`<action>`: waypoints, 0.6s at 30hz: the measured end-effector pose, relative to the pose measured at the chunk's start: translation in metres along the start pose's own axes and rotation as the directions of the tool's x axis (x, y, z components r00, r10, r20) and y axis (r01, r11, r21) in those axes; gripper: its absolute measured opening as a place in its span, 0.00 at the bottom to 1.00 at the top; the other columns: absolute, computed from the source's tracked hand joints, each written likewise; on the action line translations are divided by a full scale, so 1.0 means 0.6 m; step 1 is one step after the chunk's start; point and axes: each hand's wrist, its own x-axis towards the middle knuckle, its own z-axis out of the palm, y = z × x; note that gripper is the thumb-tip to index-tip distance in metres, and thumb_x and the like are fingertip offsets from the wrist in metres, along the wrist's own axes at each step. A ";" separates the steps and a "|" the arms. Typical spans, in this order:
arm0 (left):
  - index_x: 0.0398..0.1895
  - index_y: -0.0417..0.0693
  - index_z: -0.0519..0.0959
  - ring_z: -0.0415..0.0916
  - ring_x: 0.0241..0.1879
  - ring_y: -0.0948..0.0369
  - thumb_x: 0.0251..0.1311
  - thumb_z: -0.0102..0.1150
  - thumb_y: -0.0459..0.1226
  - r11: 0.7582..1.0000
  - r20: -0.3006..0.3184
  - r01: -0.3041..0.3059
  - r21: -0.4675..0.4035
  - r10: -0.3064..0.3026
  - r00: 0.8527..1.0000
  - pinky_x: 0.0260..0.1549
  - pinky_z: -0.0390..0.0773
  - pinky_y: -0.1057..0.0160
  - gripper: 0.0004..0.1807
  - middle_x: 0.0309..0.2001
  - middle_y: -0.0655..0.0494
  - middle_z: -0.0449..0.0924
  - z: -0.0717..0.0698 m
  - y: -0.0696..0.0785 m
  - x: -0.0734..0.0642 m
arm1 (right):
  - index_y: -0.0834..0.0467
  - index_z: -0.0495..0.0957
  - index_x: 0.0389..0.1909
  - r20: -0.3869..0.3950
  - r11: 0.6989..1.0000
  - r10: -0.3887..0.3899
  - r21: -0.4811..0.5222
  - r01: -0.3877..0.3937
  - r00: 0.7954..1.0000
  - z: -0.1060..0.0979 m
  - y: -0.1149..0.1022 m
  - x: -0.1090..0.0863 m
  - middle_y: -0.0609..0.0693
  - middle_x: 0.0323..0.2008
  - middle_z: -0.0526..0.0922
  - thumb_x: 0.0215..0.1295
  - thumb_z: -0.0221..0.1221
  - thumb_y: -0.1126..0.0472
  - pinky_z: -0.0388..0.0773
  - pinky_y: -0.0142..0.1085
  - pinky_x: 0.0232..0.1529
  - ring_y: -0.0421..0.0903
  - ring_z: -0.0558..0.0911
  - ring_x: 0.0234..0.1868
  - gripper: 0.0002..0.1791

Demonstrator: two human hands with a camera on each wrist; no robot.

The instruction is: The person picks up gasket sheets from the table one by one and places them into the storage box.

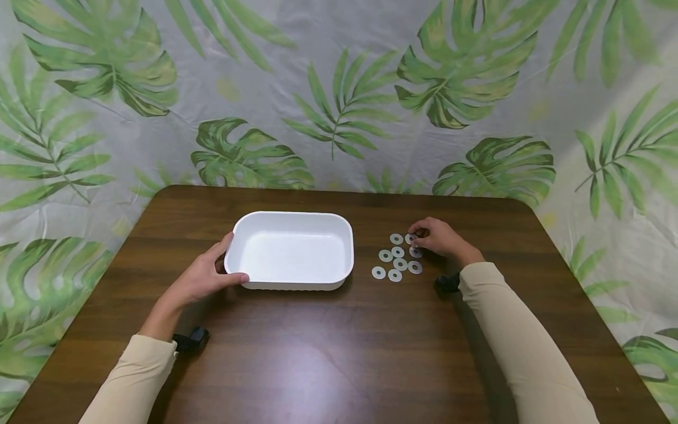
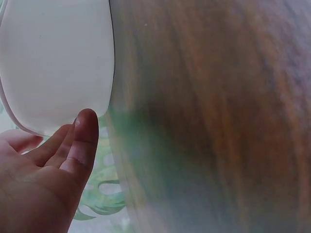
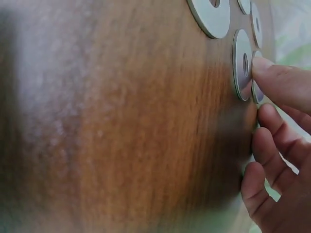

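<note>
A white rectangular tray (image 1: 291,253) stands on the brown table. My left hand (image 1: 203,274) grips its left end, the thumb at the near corner and the fingers along the side. In the left wrist view the thumb (image 2: 86,131) lies against the tray's pale wall (image 2: 58,63). Right of the tray, several flat metal washers (image 1: 398,252) lie in a loose cluster. My right hand (image 1: 439,238) is at the cluster's far right, thumb and forefinger around one washer (image 3: 257,91). That washer is partly hidden by the fingers. Another washer (image 3: 242,65) lies beside the thumb.
The wood-grain table (image 1: 318,353) has rounded far corners. A leaf-patterned cloth (image 1: 349,106) hangs behind it. Each wrist bears a dark strapped device, the left one (image 1: 192,340) and the right one (image 1: 448,284) both close to the tabletop.
</note>
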 end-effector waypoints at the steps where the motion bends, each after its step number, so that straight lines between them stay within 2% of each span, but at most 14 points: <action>1: 0.81 0.44 0.40 0.72 0.62 0.45 0.57 0.70 0.48 1.000 -0.001 0.002 0.004 -0.002 1.000 0.53 0.74 0.63 0.59 0.77 0.35 0.50 0.000 0.000 0.000 | 0.65 0.80 0.49 -0.004 1.000 0.002 0.002 -0.002 1.000 0.000 -0.001 0.000 0.62 0.44 0.80 0.64 0.63 0.64 0.73 0.51 0.51 0.56 0.78 0.46 0.14; 5: 0.80 0.44 0.40 0.71 0.63 0.43 0.57 0.70 0.49 1.000 -0.003 0.010 0.008 -0.010 1.000 0.59 0.71 0.47 0.59 0.78 0.34 0.49 0.001 0.001 0.000 | 0.63 0.77 0.48 -0.039 1.000 0.011 0.028 -0.010 0.999 0.003 -0.002 -0.004 0.60 0.42 0.82 0.65 0.63 0.64 0.74 0.49 0.48 0.54 0.79 0.43 0.13; 8: 0.80 0.44 0.40 0.71 0.63 0.43 0.57 0.70 0.49 1.000 -0.001 0.012 0.005 -0.012 1.000 0.59 0.70 0.46 0.59 0.78 0.34 0.47 0.002 0.000 0.001 | 0.62 0.76 0.52 -0.042 0.998 0.011 0.069 -0.008 0.999 0.004 0.002 -0.008 0.59 0.42 0.81 0.65 0.63 0.64 0.74 0.46 0.46 0.53 0.80 0.42 0.15; 13: 0.80 0.44 0.39 0.70 0.65 0.42 0.57 0.70 0.48 1.000 0.006 0.012 -0.001 -0.012 1.000 0.60 0.70 0.45 0.59 0.78 0.34 0.46 0.003 -0.002 0.000 | 0.64 0.73 0.62 0.040 0.989 -0.017 0.145 0.011 0.999 -0.004 0.015 -0.009 0.62 0.47 0.79 0.66 0.58 0.69 0.74 0.44 0.46 0.53 0.78 0.44 0.22; 18: 0.80 0.44 0.39 0.65 0.68 0.42 0.57 0.70 0.49 1.000 0.003 0.019 0.002 -0.019 1.000 0.61 0.68 0.44 0.60 0.79 0.35 0.45 0.001 0.000 0.000 | 0.64 0.74 0.63 0.082 0.989 -0.022 0.151 0.010 0.996 -0.011 0.014 -0.007 0.63 0.47 0.80 0.66 0.55 0.71 0.73 0.40 0.42 0.52 0.77 0.42 0.23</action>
